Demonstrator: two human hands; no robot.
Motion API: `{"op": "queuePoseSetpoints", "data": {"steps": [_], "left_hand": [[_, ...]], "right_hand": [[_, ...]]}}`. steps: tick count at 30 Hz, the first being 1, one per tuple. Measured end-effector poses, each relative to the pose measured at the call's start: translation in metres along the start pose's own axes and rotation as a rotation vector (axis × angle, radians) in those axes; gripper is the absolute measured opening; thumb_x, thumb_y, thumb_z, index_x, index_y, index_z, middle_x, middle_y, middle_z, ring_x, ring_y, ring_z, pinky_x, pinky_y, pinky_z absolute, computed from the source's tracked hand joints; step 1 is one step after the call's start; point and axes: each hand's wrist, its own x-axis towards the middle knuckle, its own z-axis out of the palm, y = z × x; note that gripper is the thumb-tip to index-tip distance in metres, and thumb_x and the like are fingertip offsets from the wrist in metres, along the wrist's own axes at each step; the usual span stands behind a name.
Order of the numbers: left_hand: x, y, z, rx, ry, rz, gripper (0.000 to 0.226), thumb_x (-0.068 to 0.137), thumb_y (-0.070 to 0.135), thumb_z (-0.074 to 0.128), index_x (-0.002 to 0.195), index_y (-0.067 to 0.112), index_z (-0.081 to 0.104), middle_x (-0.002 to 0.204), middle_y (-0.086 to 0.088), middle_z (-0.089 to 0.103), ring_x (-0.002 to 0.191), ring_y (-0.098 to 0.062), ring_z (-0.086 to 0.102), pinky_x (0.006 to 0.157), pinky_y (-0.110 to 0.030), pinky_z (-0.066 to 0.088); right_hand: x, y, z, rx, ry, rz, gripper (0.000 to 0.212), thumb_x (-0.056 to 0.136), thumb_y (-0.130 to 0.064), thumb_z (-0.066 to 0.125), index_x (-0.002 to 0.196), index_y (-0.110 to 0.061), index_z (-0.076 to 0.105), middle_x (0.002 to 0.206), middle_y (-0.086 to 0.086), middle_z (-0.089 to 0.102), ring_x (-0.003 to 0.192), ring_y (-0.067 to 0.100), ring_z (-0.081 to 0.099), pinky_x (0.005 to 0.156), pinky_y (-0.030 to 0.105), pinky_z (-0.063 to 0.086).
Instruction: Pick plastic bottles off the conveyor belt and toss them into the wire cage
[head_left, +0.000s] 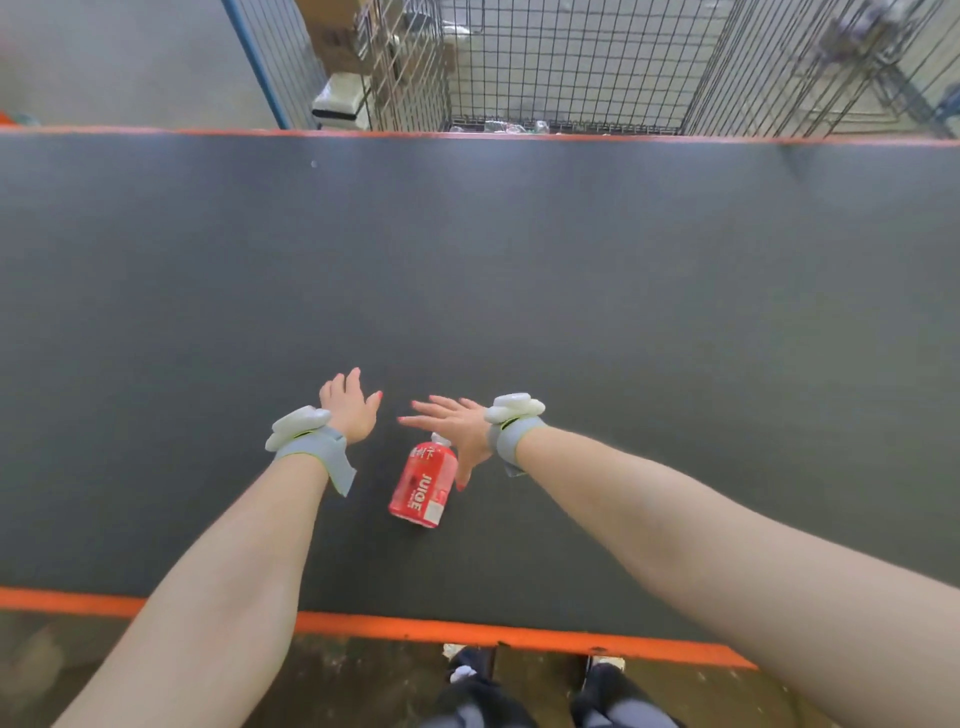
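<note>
A: Grips?
B: Right hand (457, 428) spread wide, holding nothing, over the cap end of the red juice bottle (422, 483) (contact unclear). Left hand (350, 408) relaxed, empty, just beside.
A: Bottle's position?
B: On its side on the dark conveyor belt (571, 286), towards the near edge. Wire cage (561, 67) beyond the far edge.

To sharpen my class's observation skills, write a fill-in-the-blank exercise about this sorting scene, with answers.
The bottle lying on the belt has a ____ label.
Of the left hand and right hand, the one nearer the bottle is the ____.
The wire cage stands beyond the belt's ____ edge.
The belt's border strips are coloured ____.
Answers: red; right; far; orange.
</note>
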Motion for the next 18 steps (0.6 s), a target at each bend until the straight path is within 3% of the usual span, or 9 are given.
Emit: {"op": "queuePoseSetpoints", "data": {"steps": [2, 5, 7, 10, 14, 18], "left_hand": [[-0.002, 0.003, 0.007, 0.009, -0.020, 0.012, 0.059, 0.104, 0.036, 0.029, 0.154, 0.012, 0.008, 0.160, -0.009, 0.008, 0.148, -0.026, 0.002, 0.117, -0.047, 0.010], [0.002, 0.013, 0.013, 0.019, -0.049, 0.022, 0.059, 0.104, 0.035, 0.028, 0.154, 0.012, 0.008, 0.160, -0.009, 0.007, 0.148, -0.025, 0.002, 0.117, -0.047, 0.010], [0.009, 0.028, 0.012, 0.005, -0.067, 0.049, 0.059, 0.104, 0.035, 0.028, 0.154, 0.011, 0.007, 0.160, -0.011, 0.008, 0.148, -0.027, 0.001, 0.118, -0.046, 0.009], [0.025, 0.057, 0.005, -0.027, -0.056, 0.077, 0.059, 0.104, 0.033, 0.029, 0.154, 0.010, 0.007, 0.159, -0.011, 0.009, 0.148, -0.027, 0.002, 0.118, -0.045, 0.008], [0.050, 0.087, -0.007, -0.061, -0.039, 0.103, 0.059, 0.104, 0.032, 0.031, 0.154, 0.010, 0.008, 0.159, -0.012, 0.010, 0.148, -0.027, 0.003, 0.118, -0.044, 0.009], [0.092, 0.118, -0.025, -0.062, -0.027, 0.106, 0.060, 0.104, 0.032, 0.032, 0.154, 0.009, 0.008, 0.159, -0.012, 0.011, 0.147, -0.028, 0.005, 0.118, -0.043, 0.009]], "right_hand": [[0.002, 0.002, 0.013, -0.181, -0.072, -0.092, 0.118, 0.063, -0.030, 0.088, 0.153, -0.038, 0.011, 0.162, -0.003, 0.007, 0.150, 0.020, 0.002, 0.118, 0.048, 0.012], [-0.003, 0.023, 0.024, -0.319, -0.159, -0.136, 0.093, 0.061, -0.030, 0.087, 0.140, -0.032, 0.039, 0.145, -0.006, 0.040, 0.136, 0.021, 0.037, 0.102, 0.043, 0.039], [-0.010, 0.044, 0.022, -0.175, -0.021, -0.014, 0.078, 0.065, -0.029, 0.083, 0.133, -0.028, 0.044, 0.128, -0.007, 0.050, 0.120, 0.018, 0.047, 0.086, 0.038, 0.042], [-0.008, 0.076, -0.003, 0.070, 0.176, 0.204, 0.070, 0.068, -0.032, 0.078, 0.128, -0.023, 0.044, 0.119, -0.003, 0.051, 0.111, 0.021, 0.049, 0.077, 0.034, 0.038], [0.006, 0.106, -0.042, 0.388, 0.207, 0.446, 0.062, 0.067, -0.041, 0.077, 0.117, -0.020, 0.046, 0.110, 0.000, 0.055, 0.102, 0.024, 0.058, 0.082, 0.035, 0.050], [0.026, 0.149, -0.080, 0.780, 0.251, 0.613, 0.065, 0.068, -0.049, 0.076, 0.118, -0.020, 0.046, 0.107, 0.001, 0.059, 0.099, 0.023, 0.062, 0.080, 0.033, 0.053]]}}
